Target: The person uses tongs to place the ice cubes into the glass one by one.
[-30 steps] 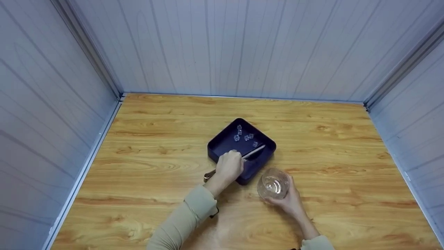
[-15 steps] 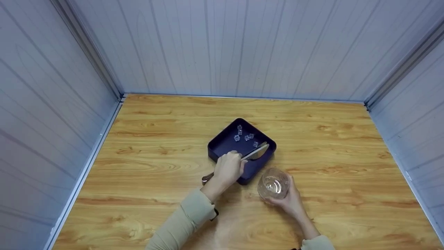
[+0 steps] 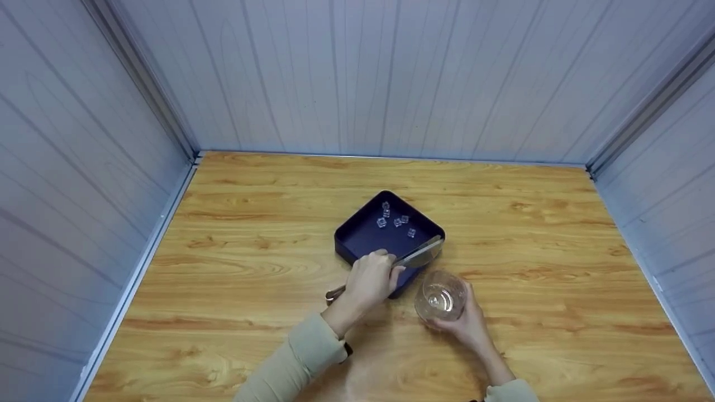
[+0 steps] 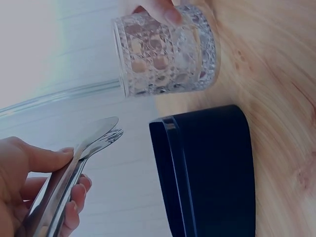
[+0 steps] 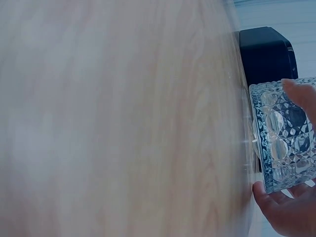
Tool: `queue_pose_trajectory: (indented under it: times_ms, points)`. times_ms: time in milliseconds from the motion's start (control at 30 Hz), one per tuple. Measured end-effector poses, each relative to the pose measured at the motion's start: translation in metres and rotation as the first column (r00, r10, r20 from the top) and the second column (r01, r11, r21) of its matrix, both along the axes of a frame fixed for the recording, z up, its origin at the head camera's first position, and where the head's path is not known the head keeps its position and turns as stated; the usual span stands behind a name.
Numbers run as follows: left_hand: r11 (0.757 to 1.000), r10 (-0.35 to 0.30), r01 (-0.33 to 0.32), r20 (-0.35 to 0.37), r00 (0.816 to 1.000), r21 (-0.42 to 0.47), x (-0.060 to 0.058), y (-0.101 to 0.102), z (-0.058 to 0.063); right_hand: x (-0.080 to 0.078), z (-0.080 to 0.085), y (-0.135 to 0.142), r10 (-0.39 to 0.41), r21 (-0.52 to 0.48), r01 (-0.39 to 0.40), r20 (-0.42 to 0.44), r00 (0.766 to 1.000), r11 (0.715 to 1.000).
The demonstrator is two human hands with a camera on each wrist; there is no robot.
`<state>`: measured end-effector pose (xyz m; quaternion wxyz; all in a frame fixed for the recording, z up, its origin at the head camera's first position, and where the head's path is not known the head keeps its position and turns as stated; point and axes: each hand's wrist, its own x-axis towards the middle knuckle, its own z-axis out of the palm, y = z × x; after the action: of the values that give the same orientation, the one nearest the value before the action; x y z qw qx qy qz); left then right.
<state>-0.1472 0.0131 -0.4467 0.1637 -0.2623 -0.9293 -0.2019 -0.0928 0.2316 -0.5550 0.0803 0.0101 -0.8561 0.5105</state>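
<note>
In the head view my left hand (image 3: 371, 282) grips metal serving tongs (image 3: 422, 254). Their tips reach over the right corner of a dark blue tray (image 3: 345, 245). One arm of the tongs (image 4: 69, 173) ends in a smooth spoon shape and the other in fork prongs, seen in the left wrist view; I see nothing between the tips. Several small clear cubes (image 3: 397, 221) lie on the tray's floor. My right hand (image 3: 466, 321) holds a patterned clear glass (image 3: 440, 296) upright on the table by its side, thumb and fingers around it.
The tray and glass stand close together on a wood-patterned table (image 3: 251, 234). Pale panels form a back wall (image 3: 357, 78), a left wall (image 3: 78, 184) and a right wall (image 3: 665, 190) around it.
The tongs' tips have moved right and slightly nearer, from over the tray's floor to its right corner, with their ends spread a little. The glass and right hand stay still.
</note>
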Motion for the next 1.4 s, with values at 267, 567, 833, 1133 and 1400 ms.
queue_pose_trajectory:
  times_ms: [267,567,833,1133,1400]
  points:
    - [0.999,-0.038,0.038,-0.014,0.999,0.011,0.011,0.002,0.002,0.000,-0.001,0.001,0.012,0.029,-0.012,-0.015,1.000,1.000]
    - [0.997,-0.076,0.075,-0.017,0.997,-0.024,0.020,0.005,0.002,0.001,-0.001,0.001,0.014,0.006,-0.014,-0.017,1.000,1.000]
    - [0.994,-0.102,0.103,0.029,0.994,-0.044,0.026,0.007,0.000,0.001,0.001,0.000,0.006,0.014,-0.007,0.030,1.000,1.000]
    - [0.990,-0.134,0.134,0.013,0.991,-0.053,0.029,0.009,-0.002,0.000,-0.001,0.002,0.025,0.011,-0.025,-0.005,1.000,1.000]
    - [0.988,-0.137,0.137,0.011,0.991,-0.065,0.029,0.009,-0.002,0.000,-0.001,0.001,0.022,0.000,-0.022,-0.024,0.999,1.000]
